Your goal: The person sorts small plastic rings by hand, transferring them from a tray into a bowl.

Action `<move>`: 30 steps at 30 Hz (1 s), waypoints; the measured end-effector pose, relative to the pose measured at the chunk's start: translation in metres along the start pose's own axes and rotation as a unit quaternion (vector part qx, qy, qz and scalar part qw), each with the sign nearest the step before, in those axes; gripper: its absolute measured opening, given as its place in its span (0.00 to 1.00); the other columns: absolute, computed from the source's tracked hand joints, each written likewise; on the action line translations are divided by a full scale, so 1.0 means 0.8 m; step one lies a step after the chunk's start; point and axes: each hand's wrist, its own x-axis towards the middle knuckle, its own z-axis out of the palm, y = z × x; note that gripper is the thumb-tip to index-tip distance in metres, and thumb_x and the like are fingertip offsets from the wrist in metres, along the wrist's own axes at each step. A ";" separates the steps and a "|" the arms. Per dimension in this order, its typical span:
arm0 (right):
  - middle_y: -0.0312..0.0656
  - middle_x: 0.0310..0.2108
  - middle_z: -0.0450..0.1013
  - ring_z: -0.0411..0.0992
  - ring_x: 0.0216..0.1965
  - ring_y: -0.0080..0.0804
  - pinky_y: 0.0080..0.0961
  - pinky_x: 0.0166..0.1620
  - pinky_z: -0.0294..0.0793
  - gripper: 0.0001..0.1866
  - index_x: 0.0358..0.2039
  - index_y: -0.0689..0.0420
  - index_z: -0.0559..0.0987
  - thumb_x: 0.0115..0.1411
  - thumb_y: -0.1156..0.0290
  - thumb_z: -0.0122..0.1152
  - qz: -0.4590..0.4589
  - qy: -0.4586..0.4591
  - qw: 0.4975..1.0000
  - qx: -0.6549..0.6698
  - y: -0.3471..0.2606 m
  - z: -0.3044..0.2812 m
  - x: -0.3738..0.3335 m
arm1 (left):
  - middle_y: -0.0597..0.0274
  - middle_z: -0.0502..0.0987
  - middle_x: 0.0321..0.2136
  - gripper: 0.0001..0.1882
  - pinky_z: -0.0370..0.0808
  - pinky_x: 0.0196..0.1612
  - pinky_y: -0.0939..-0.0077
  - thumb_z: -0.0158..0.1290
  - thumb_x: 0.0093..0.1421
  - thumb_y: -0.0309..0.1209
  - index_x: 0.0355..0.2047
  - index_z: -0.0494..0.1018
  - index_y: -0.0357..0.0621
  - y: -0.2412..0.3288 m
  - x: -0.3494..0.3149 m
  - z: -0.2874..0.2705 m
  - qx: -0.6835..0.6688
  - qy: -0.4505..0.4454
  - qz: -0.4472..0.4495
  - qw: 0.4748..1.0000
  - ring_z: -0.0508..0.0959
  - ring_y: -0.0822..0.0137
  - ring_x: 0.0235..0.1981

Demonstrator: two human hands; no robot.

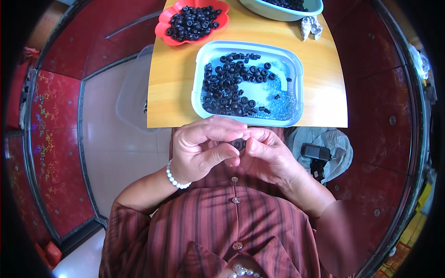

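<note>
Just off the table's near edge, my left hand (206,146) and my right hand (266,153) meet and pinch a small round black part (238,144) between the fingertips. Fingers cover most of it, so its full shape is hidden. A white bead bracelet circles my left wrist. Beyond the hands, a light-blue rectangular tray (299,104) holds many small black ring-like and knob-like parts (227,85), heaped mostly in its left half. A few lie loose toward the right side.
On the wooden table (324,83), a red scalloped dish (162,30) of black parts stands far left. A pale green basin (280,15) with dark pieces is at the back right, crumpled tissue (310,28) beside it. Below right, a plastic bag (340,150) carries a dark phone-like device (316,152).
</note>
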 end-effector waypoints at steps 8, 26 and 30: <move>0.38 0.34 0.73 0.70 0.35 0.22 0.20 0.43 0.68 0.12 0.40 0.63 0.77 0.60 0.68 0.57 -0.043 0.013 0.998 -0.050 -0.007 -0.002 0.004 | 0.54 0.78 0.35 0.14 0.76 0.41 0.71 0.62 0.49 0.24 0.37 0.75 0.37 -0.013 0.025 -0.005 0.077 -0.048 0.080 0.993 0.79 0.62 0.37; 0.42 0.28 0.71 0.70 0.35 0.41 0.35 0.42 0.65 0.05 0.27 0.55 0.79 0.49 0.72 0.58 -0.177 0.180 0.332 -0.909 -0.095 -0.082 0.052 | 0.60 0.78 0.37 0.09 0.73 0.42 0.75 0.56 0.54 0.29 0.37 0.79 0.49 -0.086 0.239 -0.214 0.613 0.098 -0.075 0.781 0.78 0.67 0.37; 0.43 0.27 0.71 0.71 0.35 0.41 0.35 0.41 0.65 0.04 0.25 0.57 0.77 0.49 0.72 0.57 -0.157 0.160 0.320 -0.921 -0.097 -0.089 0.052 | 0.60 0.78 0.34 0.09 0.73 0.44 0.71 0.56 0.52 0.28 0.35 0.79 0.47 -0.077 0.227 -0.159 0.611 0.058 0.172 0.770 0.77 0.61 0.38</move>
